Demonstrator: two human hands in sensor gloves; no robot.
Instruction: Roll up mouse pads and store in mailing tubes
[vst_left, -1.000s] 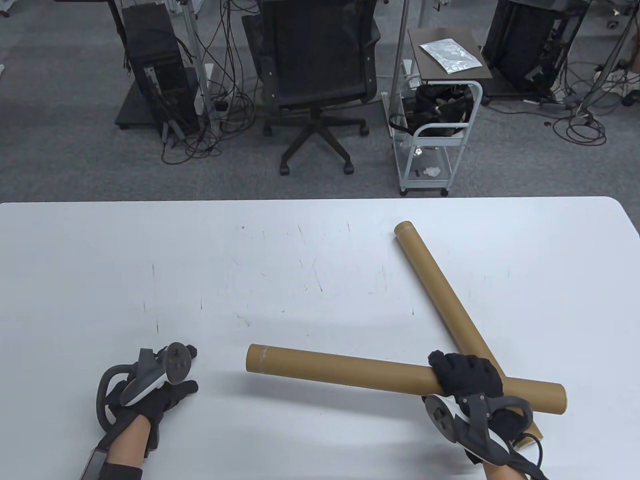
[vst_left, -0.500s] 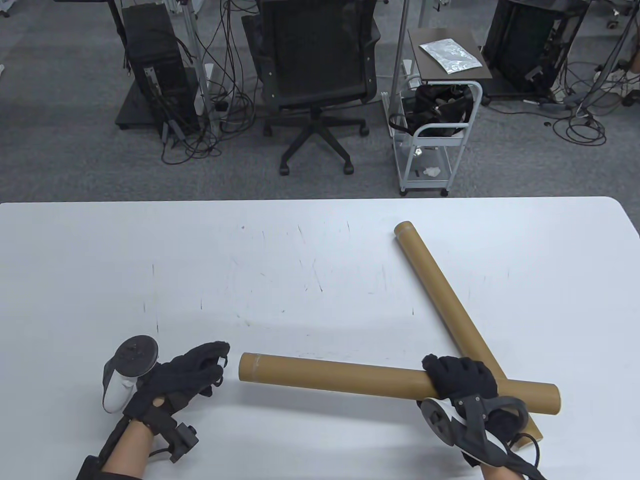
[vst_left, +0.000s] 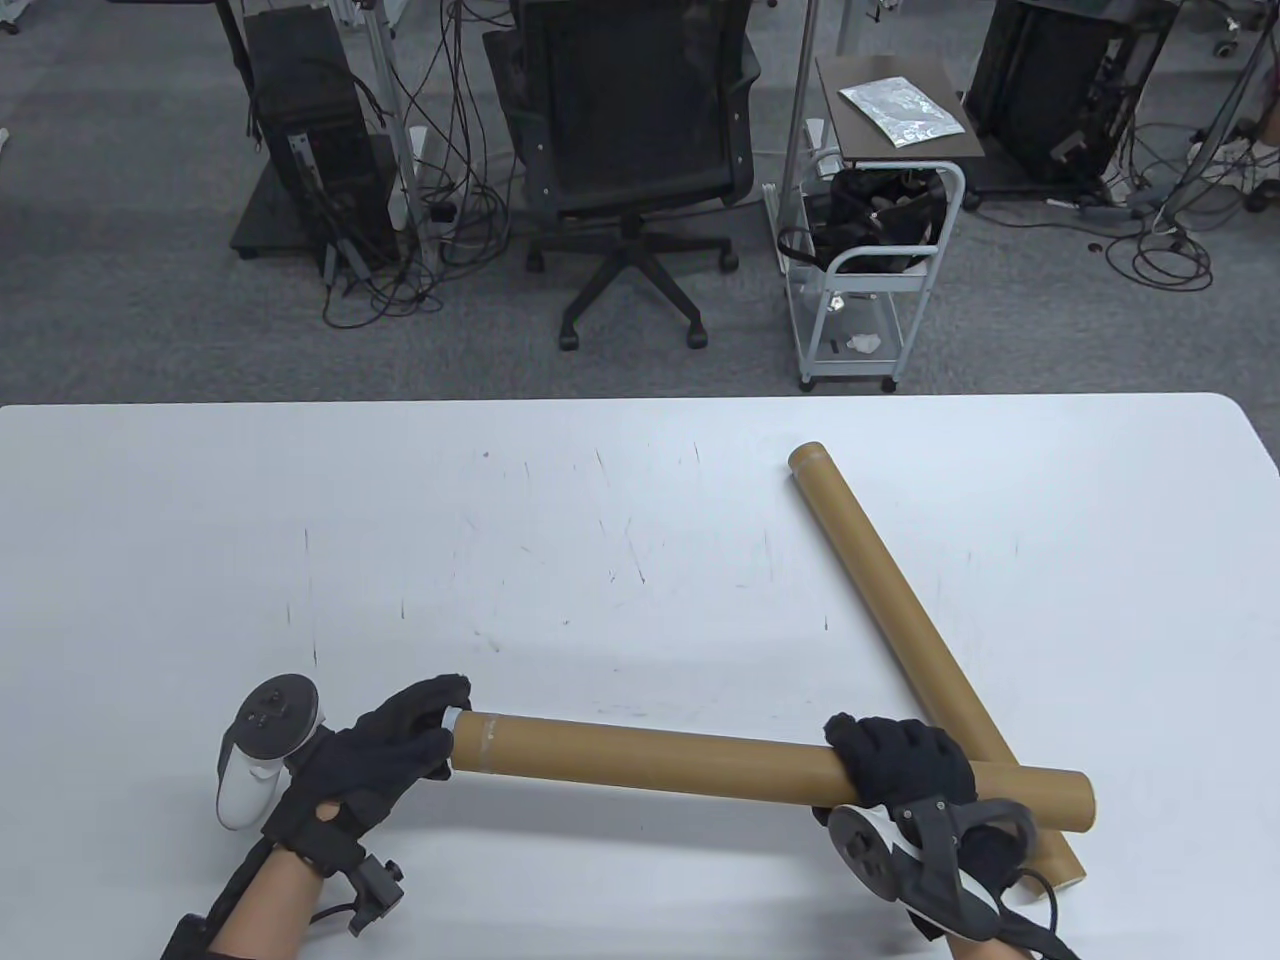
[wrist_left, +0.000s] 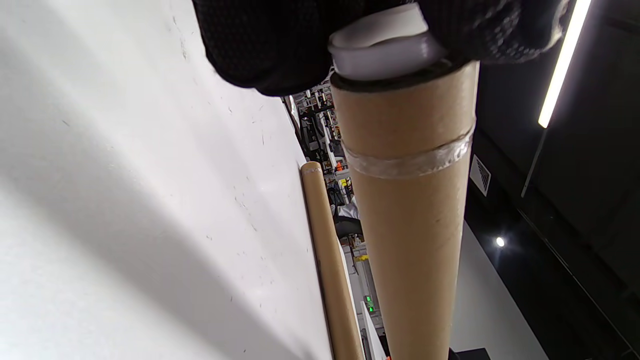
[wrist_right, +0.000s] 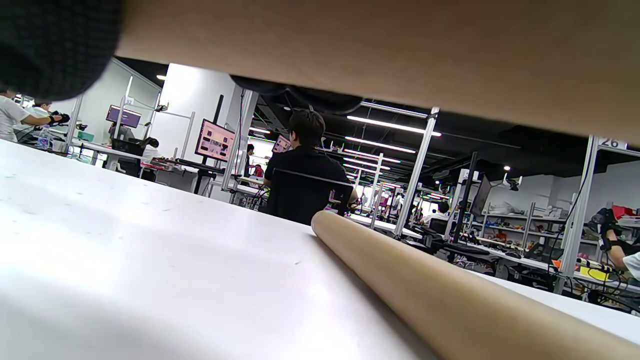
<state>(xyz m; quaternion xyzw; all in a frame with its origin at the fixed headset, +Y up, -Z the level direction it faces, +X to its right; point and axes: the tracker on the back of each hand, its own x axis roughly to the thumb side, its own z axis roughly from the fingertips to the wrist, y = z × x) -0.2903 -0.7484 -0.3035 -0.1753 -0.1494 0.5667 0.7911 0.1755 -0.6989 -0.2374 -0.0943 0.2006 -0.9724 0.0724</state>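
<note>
White table (vst_left: 600, 520), tube (vst_left: 650, 755), cap (wrist_left: 385, 47) under fingers (vst_left: 430, 710)

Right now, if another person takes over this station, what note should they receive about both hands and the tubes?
Left hand: fingers hold the white end cap at the left end of the near mailing tube.
Right hand: grips the same tube near its right end, lifted above the white table.
Second mailing tube: lies diagonally on the table, passing under the held tube.
Done: cannot tell whether a pad is already inside; no mouse pad is visible.
Left: seat or remove the cap (unclear which), then handle the second tube.
</note>
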